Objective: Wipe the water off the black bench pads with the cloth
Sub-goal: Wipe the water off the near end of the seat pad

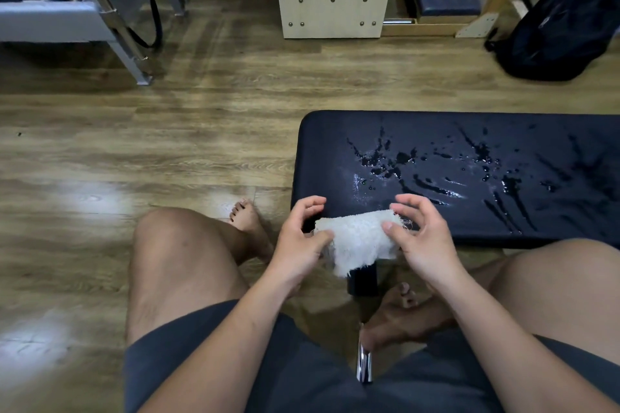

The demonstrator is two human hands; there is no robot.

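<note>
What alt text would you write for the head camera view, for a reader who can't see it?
A seated person's left hand and right hand hold a frayed white cloth between them at the near edge of a black bench pad. The pad is splashed with water in streaks and droplets. A wood-look floor surrounds the bench.

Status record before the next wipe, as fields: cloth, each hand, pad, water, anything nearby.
cloth: white, frayed cloth, bunched, held over the pad's near edge
left hand: left hand holds the cloth's left end under the thumb
right hand: right hand holds the cloth's right end under the thumb
pad: black bench pad, directly ahead of the seated person
water: water in splashes and streaks across the pad's middle and right, not touched by the cloth
nearby: black backpack on the wooden floor, far right
</note>
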